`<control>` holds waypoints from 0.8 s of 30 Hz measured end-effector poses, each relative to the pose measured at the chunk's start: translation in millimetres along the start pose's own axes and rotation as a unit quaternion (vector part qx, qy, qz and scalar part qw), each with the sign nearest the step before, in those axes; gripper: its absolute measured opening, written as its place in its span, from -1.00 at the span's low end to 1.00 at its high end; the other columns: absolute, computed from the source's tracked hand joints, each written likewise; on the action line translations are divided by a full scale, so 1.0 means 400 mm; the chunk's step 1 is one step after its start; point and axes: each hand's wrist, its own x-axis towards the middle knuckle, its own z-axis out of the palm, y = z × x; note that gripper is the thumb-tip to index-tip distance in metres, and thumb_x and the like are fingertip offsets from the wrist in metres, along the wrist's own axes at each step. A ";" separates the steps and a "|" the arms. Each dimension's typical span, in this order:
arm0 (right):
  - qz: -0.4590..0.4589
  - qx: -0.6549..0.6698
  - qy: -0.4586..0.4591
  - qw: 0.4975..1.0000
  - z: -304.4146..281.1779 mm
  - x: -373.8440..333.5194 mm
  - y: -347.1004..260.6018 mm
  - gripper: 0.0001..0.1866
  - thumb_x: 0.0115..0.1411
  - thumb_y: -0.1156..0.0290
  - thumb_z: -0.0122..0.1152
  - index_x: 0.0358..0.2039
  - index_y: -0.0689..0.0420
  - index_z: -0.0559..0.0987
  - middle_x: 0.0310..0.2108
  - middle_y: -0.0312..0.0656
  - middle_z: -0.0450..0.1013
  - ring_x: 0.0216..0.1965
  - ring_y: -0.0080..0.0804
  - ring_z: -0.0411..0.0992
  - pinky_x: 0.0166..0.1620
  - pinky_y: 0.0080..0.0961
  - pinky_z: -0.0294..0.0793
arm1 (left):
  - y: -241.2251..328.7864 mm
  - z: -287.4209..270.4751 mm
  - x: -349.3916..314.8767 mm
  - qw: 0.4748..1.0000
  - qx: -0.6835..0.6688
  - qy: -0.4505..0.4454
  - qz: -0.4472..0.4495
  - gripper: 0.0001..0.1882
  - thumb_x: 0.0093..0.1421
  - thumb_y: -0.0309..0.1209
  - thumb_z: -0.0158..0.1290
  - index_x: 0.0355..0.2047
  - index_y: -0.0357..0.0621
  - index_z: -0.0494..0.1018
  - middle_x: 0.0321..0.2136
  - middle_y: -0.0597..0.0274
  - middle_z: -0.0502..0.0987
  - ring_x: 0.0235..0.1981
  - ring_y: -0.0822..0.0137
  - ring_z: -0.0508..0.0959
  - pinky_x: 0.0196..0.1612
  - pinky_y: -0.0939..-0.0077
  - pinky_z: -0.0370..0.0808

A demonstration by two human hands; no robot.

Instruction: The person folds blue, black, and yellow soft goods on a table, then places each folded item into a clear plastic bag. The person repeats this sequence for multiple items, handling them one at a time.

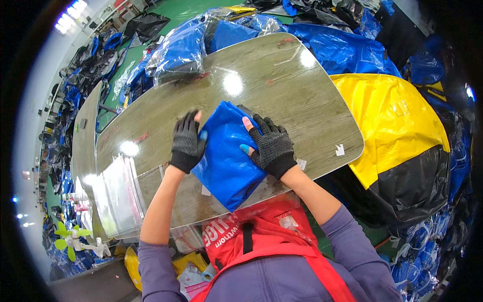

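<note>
A folded blue plastic sheet lies on the wood-grain table, one corner pointing at me over the near edge. My left hand, in a black dotted glove with some fingertips bare, rests along its left side. Those fingers are stretched out, slightly smeared by motion, with the thumb touching the blue edge. On the right side of the sheet, my right hand in a matching glove presses down flat with its fingers spread. Something dark shows behind the sheet's far right edge, mostly hidden.
Clear plastic bags lie stacked on the table at left. A clear-wrapped blue bundle sits at the far edge. Yellow sheeting over a black bundle stands at right. A small green fan is at lower left.
</note>
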 end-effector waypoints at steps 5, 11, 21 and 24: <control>-0.092 -0.113 0.033 0.989 -0.005 -0.009 0.024 -0.22 0.08 -0.04 0.13 0.30 -0.08 0.22 0.27 -0.08 0.18 0.19 -0.02 0.25 0.17 0.10 0.18 | 0.089 0.081 0.088 0.975 -0.166 -0.141 -0.037 -0.40 0.32 -0.19 -0.16 0.33 -0.08 0.07 0.29 -0.12 0.12 0.32 -0.08 0.09 0.35 0.21 0.00; -0.262 0.060 -0.069 0.961 -0.021 -0.019 0.066 0.01 0.00 -0.47 -0.10 0.23 0.13 0.32 0.14 0.05 0.34 0.22 0.10 0.22 0.31 0.00 0.02 | -0.007 0.029 -0.015 0.993 -0.115 -0.018 -0.020 -0.37 0.23 -0.09 0.00 0.22 -0.16 0.23 0.17 -0.14 0.32 0.22 -0.14 0.26 0.28 0.13 0.14; -0.238 0.052 -0.103 0.964 -0.103 0.016 0.123 0.01 -0.29 0.24 0.47 0.26 -0.03 0.26 0.22 0.10 0.24 0.29 0.09 0.14 0.29 0.13 -0.01 | 0.223 -0.054 -0.123 0.490 -0.777 0.095 -0.382 -0.09 0.14 0.22 0.04 0.30 -0.12 0.05 0.17 -0.01 0.31 0.16 0.05 0.35 0.14 -0.05 0.36; -0.027 0.318 -0.063 0.946 -0.150 0.019 0.159 -0.29 -0.10 0.40 0.39 0.13 0.15 0.40 0.01 0.00 0.45 0.07 -0.14 0.41 0.10 -0.25 0.38 | 0.290 -0.130 -0.016 0.763 -0.543 0.169 -0.308 -0.23 0.18 0.08 0.06 0.21 -0.23 0.21 0.15 -0.16 0.29 0.15 -0.09 0.33 0.18 0.00 0.27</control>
